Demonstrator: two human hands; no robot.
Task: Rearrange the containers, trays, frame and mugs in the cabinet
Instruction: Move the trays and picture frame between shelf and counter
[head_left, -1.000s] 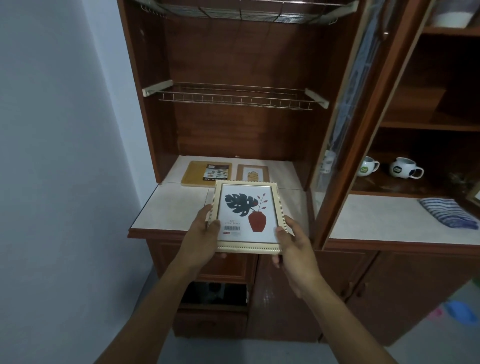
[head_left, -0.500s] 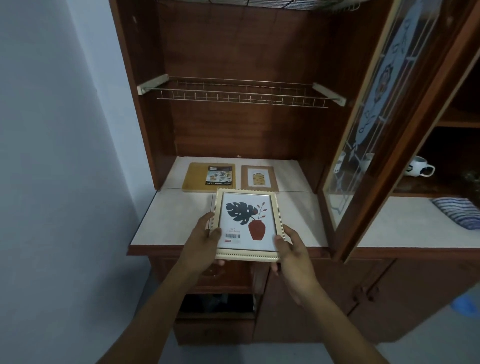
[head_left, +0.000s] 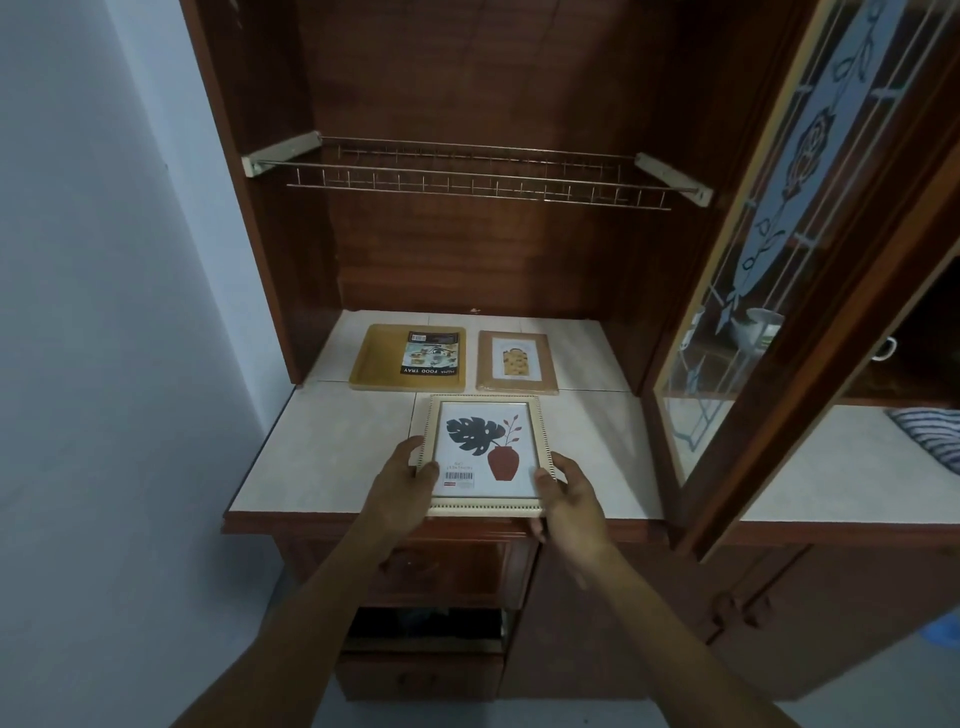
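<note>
A cream picture frame (head_left: 485, 436) with a leaf-and-vase print lies low over the front of the tiled counter (head_left: 332, 452). My left hand (head_left: 402, 478) grips its lower left edge, and my right hand (head_left: 569, 493) grips its lower right corner. Behind it a yellow food tray (head_left: 379, 364) lies flat at the back left. A small brown frame (head_left: 517, 364) lies flat beside the tray. A white mug (head_left: 753, 330) shows through the glass door on the right.
The open glass cabinet door (head_left: 769, 260) juts out at the right. A wire rack (head_left: 467, 176) spans the cabinet above the counter. A striped cloth (head_left: 930, 434) lies on the right counter. A drawer (head_left: 421, 629) below is partly open.
Both hands have carried the cream frame forward and lower over the counter, closer to the tray and brown frame. The camera has moved nearer the cabinet.
</note>
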